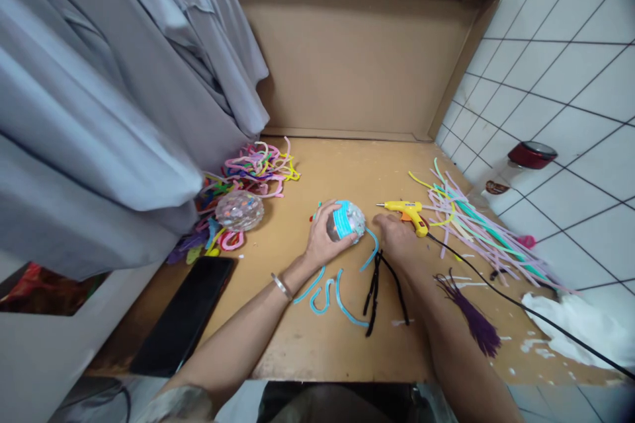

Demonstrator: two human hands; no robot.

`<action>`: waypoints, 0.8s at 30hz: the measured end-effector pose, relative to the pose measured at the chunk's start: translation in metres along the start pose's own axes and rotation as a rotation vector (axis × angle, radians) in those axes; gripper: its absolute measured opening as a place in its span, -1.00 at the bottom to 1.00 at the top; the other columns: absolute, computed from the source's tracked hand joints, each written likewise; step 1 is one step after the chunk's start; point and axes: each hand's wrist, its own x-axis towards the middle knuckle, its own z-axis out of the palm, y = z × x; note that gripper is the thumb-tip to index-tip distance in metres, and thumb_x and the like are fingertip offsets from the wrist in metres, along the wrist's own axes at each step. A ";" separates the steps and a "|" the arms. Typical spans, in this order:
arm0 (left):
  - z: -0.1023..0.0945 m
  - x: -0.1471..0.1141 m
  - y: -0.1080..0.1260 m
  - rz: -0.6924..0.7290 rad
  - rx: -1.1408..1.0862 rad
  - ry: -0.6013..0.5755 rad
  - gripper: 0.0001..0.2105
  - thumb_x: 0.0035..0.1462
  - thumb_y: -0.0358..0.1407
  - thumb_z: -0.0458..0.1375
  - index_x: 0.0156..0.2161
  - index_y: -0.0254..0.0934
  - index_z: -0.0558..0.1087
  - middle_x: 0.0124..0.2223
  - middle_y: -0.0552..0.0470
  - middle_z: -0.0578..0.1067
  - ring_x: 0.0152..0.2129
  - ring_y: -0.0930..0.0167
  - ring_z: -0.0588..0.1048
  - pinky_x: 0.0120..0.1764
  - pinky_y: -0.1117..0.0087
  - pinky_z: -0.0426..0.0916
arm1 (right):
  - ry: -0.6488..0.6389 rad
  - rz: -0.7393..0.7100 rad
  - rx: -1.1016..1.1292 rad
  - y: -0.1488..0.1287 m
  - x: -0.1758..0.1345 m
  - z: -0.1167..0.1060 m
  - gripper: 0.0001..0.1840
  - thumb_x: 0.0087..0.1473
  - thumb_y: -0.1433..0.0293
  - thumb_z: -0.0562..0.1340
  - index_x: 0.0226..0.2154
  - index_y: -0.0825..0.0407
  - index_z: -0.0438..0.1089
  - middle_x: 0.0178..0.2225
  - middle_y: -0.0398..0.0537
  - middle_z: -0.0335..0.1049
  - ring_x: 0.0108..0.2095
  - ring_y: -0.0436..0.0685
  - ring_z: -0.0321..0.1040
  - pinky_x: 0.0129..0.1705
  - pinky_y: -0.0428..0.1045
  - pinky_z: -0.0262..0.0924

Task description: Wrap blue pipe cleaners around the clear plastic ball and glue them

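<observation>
My left hand (325,234) is closed around a small rounded clear plastic piece (354,217), with bright blue pipe cleaner wound around it in a band. A loose blue tail (373,250) hangs from its right side onto the table. Just right of it is my right hand (397,238), its fingers curled and partly hidden under the back of the hand. Right beside it is a yellow glue gun (404,207), nozzle pointing left; whether the fingers touch it I cannot tell. Cut blue pipe cleaners (347,304) and black pipe cleaners (373,291) lie between my forearms.
At left are a tangled heap of coloured pipe cleaners (258,165), another clear rounded plastic piece (239,210) and a black phone (186,317). Right are pastel pipe cleaners (476,225), a purple tassel (473,317), a red-lidded jar (510,172) and white tissue (570,324). The gun's cord (496,287) trails right. Cardboard (347,59) stands behind.
</observation>
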 end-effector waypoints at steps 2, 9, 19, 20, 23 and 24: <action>0.000 0.000 0.000 -0.012 0.000 -0.004 -0.36 -0.03 -0.11 0.39 0.13 -0.21 0.30 0.21 -0.22 0.36 0.20 0.12 0.36 0.23 -0.01 0.28 | -0.096 -0.170 -0.005 0.002 -0.001 0.003 -0.59 0.23 0.53 0.07 0.00 -0.09 0.48 -0.13 0.03 0.47 -0.21 0.09 0.45 -0.29 -0.08 0.12; -0.001 0.000 -0.001 -0.011 -0.025 -0.013 -0.37 0.00 -0.09 0.37 0.14 -0.21 0.29 0.21 -0.23 0.36 0.20 0.12 0.35 0.24 -0.04 0.27 | -0.071 -0.394 0.069 0.012 0.010 0.019 -0.68 0.14 0.61 0.10 -0.33 0.04 0.54 -0.29 0.02 0.47 -0.26 0.12 0.41 -0.24 -0.04 0.19; 0.000 0.000 -0.003 -0.002 -0.009 -0.009 -0.36 -0.01 -0.10 0.37 0.14 -0.20 0.29 0.22 -0.22 0.36 0.20 0.12 0.36 0.24 -0.02 0.25 | 0.534 -0.403 0.487 0.043 0.022 0.015 -0.77 0.13 0.53 0.13 -0.39 0.00 0.48 -0.33 0.00 0.48 -0.24 0.17 0.43 -0.13 0.09 0.34; 0.001 0.000 -0.003 -0.002 -0.010 -0.008 -0.36 -0.01 -0.10 0.37 0.14 -0.20 0.29 0.22 -0.21 0.36 0.20 0.13 0.36 0.24 -0.02 0.25 | 0.617 -0.392 0.520 0.040 0.020 0.013 -0.77 0.14 0.52 0.12 -0.37 -0.02 0.47 -0.31 0.00 0.47 -0.22 0.17 0.43 -0.12 0.10 0.35; 0.002 0.000 -0.003 0.002 -0.017 -0.007 -0.36 -0.01 -0.10 0.38 0.14 -0.20 0.28 0.22 -0.21 0.35 0.20 0.13 0.36 0.23 -0.01 0.26 | 0.805 -0.371 0.601 0.023 0.010 0.005 -0.78 0.15 0.50 0.12 -0.33 -0.04 0.47 -0.24 0.01 0.42 -0.17 0.16 0.42 -0.14 0.09 0.36; 0.002 0.000 -0.003 0.002 -0.016 -0.007 -0.35 -0.02 -0.10 0.38 0.15 -0.20 0.28 0.22 -0.21 0.35 0.20 0.13 0.36 0.23 0.00 0.27 | 0.836 -0.359 0.613 0.017 0.006 0.003 -0.80 0.16 0.49 0.13 -0.33 -0.05 0.47 -0.25 0.00 0.40 -0.18 0.15 0.41 -0.16 0.08 0.36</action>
